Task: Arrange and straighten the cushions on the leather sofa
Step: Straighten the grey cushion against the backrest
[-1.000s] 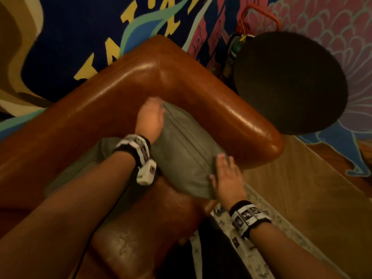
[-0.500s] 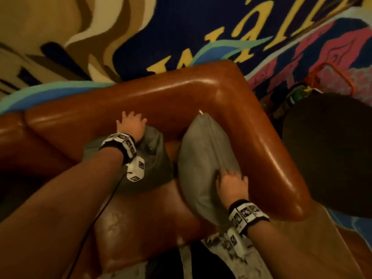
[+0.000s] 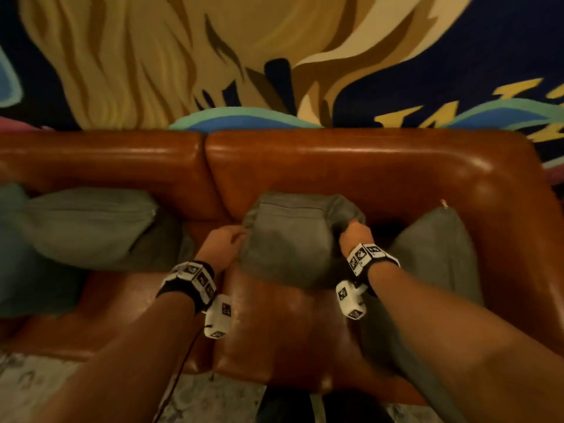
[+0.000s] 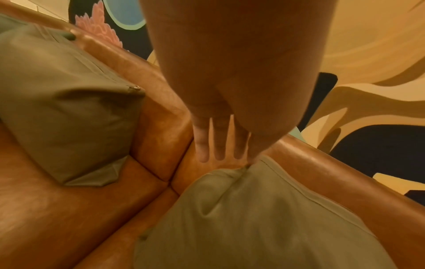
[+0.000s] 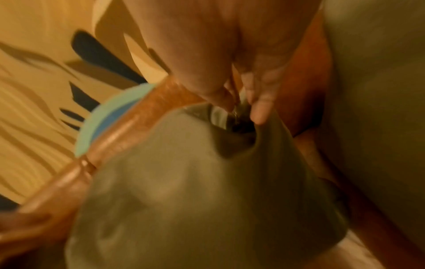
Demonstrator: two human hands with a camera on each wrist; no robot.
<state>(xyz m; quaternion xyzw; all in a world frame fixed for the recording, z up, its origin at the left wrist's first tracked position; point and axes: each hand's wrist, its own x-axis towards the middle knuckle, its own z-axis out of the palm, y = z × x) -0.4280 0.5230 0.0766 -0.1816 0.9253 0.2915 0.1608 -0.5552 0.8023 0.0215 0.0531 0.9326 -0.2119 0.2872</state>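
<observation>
Three grey-green cushions lean on the brown leather sofa (image 3: 335,157). The middle cushion (image 3: 290,245) stands crumpled against the backrest. My left hand (image 3: 227,242) is at its upper left corner, with the thumb pinching the corner and the other fingers (image 4: 218,145) straight against the backrest. My right hand (image 3: 355,233) grips the bunched upper right corner, and the right wrist view shows the fingers (image 5: 260,109) pinching the fabric of the middle cushion (image 5: 195,191). The left cushion (image 3: 88,224) lies slumped on the left seat. The right cushion (image 3: 436,248) leans against the armrest.
A painted mural wall (image 3: 152,56) rises right behind the backrest. A teal cushion-like shape (image 3: 9,254) shows at the far left edge. A pale patterned rug (image 3: 30,386) lies on the floor in front of the seat.
My view swung left from the sofa's right corner. My right hand left the right cushion and took the middle cushion's right corner. My left hand shifted to its left corner.
</observation>
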